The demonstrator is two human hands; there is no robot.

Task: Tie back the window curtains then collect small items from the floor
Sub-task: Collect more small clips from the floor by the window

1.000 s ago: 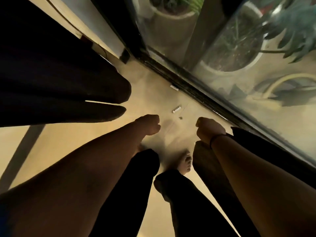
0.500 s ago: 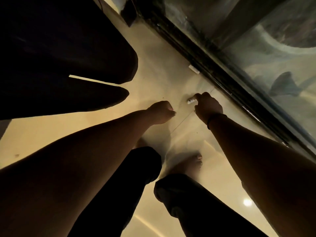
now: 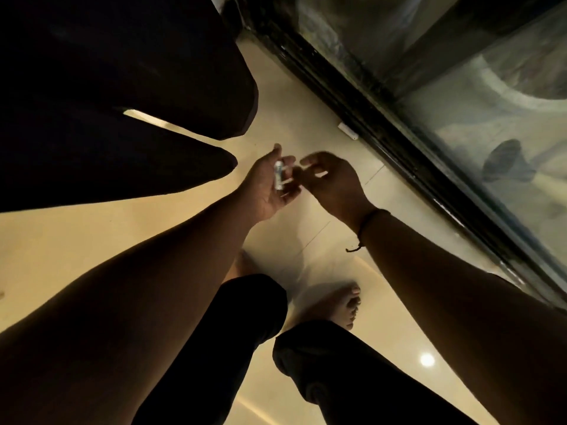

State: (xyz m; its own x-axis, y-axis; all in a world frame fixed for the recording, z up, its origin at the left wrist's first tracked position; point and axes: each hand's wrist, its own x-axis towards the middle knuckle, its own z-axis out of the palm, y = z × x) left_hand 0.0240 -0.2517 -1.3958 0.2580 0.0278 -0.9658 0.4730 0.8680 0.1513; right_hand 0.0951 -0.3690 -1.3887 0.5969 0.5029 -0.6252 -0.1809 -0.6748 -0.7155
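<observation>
Grip, left hand (image 3: 270,185): palm turned up, fingers loosely curled round a small white item (image 3: 278,178) that half a second before had lain on the floor (image 3: 61,240) under the right hand's fingertips. Grip, right hand (image 3: 329,182): fingers bent and blurred just beside the left palm; whether they had let go could not be told. One item thus counted as collected, passed from right to left. Nearest the viewer stood the person's legs and a bare foot (image 3: 345,305). Beyond the hands, a second white piece (image 3: 348,131) lay against the dark window track (image 3: 399,148), the next likely pickup. Dark curtain (image 3: 122,87) folds hung close on the left, narrowing the open floor toward the glass.
</observation>
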